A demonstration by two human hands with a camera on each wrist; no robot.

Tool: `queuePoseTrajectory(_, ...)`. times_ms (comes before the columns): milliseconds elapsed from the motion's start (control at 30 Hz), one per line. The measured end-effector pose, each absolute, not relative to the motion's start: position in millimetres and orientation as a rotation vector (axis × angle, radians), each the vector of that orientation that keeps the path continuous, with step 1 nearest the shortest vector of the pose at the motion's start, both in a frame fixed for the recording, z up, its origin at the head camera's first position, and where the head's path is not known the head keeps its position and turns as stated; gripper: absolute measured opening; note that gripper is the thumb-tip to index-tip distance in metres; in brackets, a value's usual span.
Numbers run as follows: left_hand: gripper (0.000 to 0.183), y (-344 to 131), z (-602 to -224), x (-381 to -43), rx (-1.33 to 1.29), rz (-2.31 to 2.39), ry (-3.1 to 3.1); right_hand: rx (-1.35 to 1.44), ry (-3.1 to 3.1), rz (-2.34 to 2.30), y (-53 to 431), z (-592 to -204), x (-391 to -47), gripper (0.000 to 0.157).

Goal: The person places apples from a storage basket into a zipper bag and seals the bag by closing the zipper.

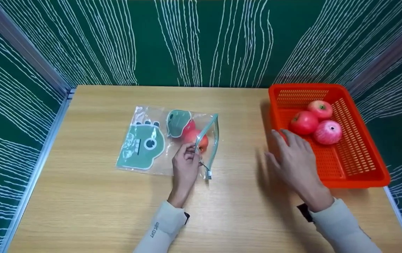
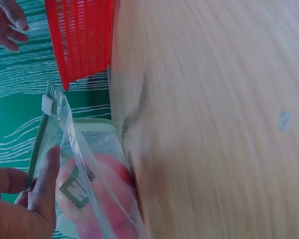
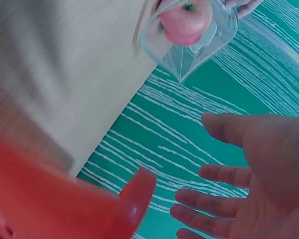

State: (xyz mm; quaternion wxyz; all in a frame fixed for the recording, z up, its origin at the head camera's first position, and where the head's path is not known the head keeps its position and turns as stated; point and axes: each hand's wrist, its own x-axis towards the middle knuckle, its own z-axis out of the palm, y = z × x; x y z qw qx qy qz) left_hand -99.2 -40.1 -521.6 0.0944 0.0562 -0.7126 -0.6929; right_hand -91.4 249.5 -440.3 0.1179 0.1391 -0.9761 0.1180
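A clear zip bag [image 1: 167,158] with a green cartoon dinosaur print lies on the table, its green-edged mouth gaping to the right. Inside, near the mouth, are red apples [image 1: 201,139], partly covered by the print. My left hand [image 1: 186,167] pinches the near side of the bag's mouth between thumb and fingers; the white slider [image 2: 47,105] shows beyond the fingertips in the left wrist view. With fingers spread and nothing in it, my right hand [image 1: 297,163] hovers by the left rim of an orange basket [image 1: 359,183]. Three apples [image 1: 304,123] sit in that basket.
The basket stands at the right side of the wooden table [image 1: 92,207], its tall slotted walls around the apples. Green panels [image 1: 204,42] with white wavy lines rise behind the table and on both sides.
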Motion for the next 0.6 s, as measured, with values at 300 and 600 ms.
queuePoseTrajectory(300, 0.023, -41, -519, -98, 0.181, -2.072, -2.113, 0.357, -2.833, 0.287, 271, -432, -92, 0.07)
queuePoseTrajectory(600, 0.024, -41, -520, -97, 0.202, -2.038, -2.138, 0.293, -2.934, 0.264, 295, -422, -96, 0.082)
